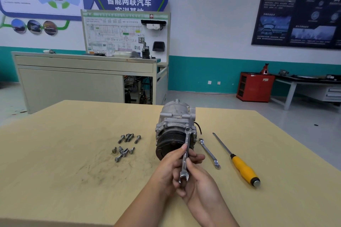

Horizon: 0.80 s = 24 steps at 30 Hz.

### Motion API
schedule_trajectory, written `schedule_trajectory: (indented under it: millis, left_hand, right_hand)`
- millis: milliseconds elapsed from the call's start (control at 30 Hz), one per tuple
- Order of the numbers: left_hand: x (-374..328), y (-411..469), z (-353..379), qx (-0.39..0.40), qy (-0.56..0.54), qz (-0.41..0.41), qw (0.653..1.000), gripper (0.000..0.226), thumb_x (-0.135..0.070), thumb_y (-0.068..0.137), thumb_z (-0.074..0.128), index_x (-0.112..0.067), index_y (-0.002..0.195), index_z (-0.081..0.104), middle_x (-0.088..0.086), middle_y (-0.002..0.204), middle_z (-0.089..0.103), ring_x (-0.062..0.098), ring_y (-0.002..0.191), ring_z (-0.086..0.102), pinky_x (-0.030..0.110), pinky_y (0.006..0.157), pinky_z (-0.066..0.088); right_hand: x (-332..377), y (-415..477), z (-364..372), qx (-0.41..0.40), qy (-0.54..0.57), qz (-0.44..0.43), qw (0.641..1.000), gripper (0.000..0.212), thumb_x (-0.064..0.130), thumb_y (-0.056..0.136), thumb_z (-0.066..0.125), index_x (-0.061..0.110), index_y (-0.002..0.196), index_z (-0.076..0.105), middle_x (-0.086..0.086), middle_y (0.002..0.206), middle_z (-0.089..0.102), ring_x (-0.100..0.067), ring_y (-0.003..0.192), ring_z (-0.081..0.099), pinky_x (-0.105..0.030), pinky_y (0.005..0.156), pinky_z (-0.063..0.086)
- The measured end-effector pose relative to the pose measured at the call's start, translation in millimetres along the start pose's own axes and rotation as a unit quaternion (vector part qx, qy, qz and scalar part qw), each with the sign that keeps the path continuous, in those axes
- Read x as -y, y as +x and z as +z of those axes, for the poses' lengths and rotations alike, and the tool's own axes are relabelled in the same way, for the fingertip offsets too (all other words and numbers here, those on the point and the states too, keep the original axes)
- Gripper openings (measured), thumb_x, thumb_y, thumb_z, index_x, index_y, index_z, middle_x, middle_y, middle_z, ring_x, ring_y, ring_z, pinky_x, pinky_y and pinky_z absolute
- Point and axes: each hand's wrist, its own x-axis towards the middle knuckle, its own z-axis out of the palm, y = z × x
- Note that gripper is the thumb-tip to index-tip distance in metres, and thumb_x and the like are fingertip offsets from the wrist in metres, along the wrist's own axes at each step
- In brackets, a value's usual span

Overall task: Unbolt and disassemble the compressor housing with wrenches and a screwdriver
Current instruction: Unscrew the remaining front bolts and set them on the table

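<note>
A silver compressor (175, 120) with a black pulley at its near end lies on the tan table (73, 180). A combination wrench (186, 153) has its ring end set on a bolt at the housing's front right flange. My left hand (171, 167) pinches the wrench shaft near its middle. My right hand (199, 178) holds the lower shaft, with the open-jaw end sticking out between the two hands. Several loose bolts (125, 145) lie left of the compressor.
A second wrench (209, 153) and a yellow-handled screwdriver (238, 162) lie on the table to the right of the compressor. Beyond the table stand a beige workbench (83, 77), a red cabinet (255, 86) and a grey bench at far right.
</note>
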Motion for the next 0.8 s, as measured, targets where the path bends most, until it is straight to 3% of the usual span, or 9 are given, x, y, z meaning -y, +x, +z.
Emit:
schedule_trajectory:
  millis: [200, 267, 433, 633, 800]
  left_hand:
    - [-4, -5, 5, -0.014, 0.033, -0.004, 0.999, 0.033, -0.056, 0.077, 0.061, -0.026, 0.064, 0.066, 0.008, 0.075, 0.050, 0.013, 0.047, 0.047, 0.013, 0.037, 0.036]
    - [-6, -7, 7, -0.010, 0.028, -0.005, 1.000, 0.032, -0.049, 0.081, 0.061, -0.021, 0.067, 0.065, 0.006, 0.069, 0.053, 0.012, 0.044, 0.049, 0.013, 0.037, 0.037]
    - [-8, -8, 11, 0.004, -0.013, -0.017, 1.000, 0.032, -0.026, 0.099, 0.040, -0.008, 0.079, 0.057, 0.001, 0.062, 0.066, 0.010, 0.044, 0.059, 0.013, 0.037, 0.041]
    - [-11, -10, 15, -0.002, -0.001, -0.001, 1.000, 0.031, -0.024, 0.100, 0.039, -0.006, 0.084, 0.060, -0.001, 0.067, 0.071, 0.008, 0.050, 0.065, 0.012, 0.038, 0.043]
    - [-15, -14, 18, -0.011, 0.008, 0.006, 1.000, 0.030, -0.021, 0.100, 0.039, -0.005, 0.083, 0.058, -0.001, 0.065, 0.071, 0.007, 0.048, 0.064, 0.011, 0.038, 0.042]
  right_hand:
    - [-9, 6, -6, -0.020, 0.017, 0.023, 0.999, 0.031, 0.025, 0.095, 0.041, 0.009, 0.069, 0.045, -0.006, 0.046, 0.041, -0.014, 0.035, 0.039, -0.021, 0.034, 0.028]
    - [-9, 6, -7, -0.033, 0.029, 0.025, 0.999, 0.032, 0.024, 0.095, 0.042, 0.009, 0.067, 0.044, -0.005, 0.043, 0.037, -0.013, 0.033, 0.036, -0.020, 0.032, 0.026]
    - [-4, 5, -14, -0.081, -0.027, 0.013, 0.996, 0.033, 0.023, 0.093, 0.050, 0.009, 0.064, 0.046, -0.004, 0.041, 0.036, -0.011, 0.030, 0.032, -0.018, 0.031, 0.022]
    - [1, 5, -14, -0.149, -0.144, -0.067, 0.976, 0.035, 0.017, 0.088, 0.062, 0.010, 0.055, 0.052, -0.003, 0.041, 0.042, -0.012, 0.032, 0.035, -0.016, 0.034, 0.022]
    - [0, 3, -12, -0.166, -0.196, -0.080, 0.963, 0.035, 0.015, 0.085, 0.065, 0.011, 0.053, 0.054, -0.003, 0.044, 0.046, -0.013, 0.034, 0.035, -0.018, 0.037, 0.023]
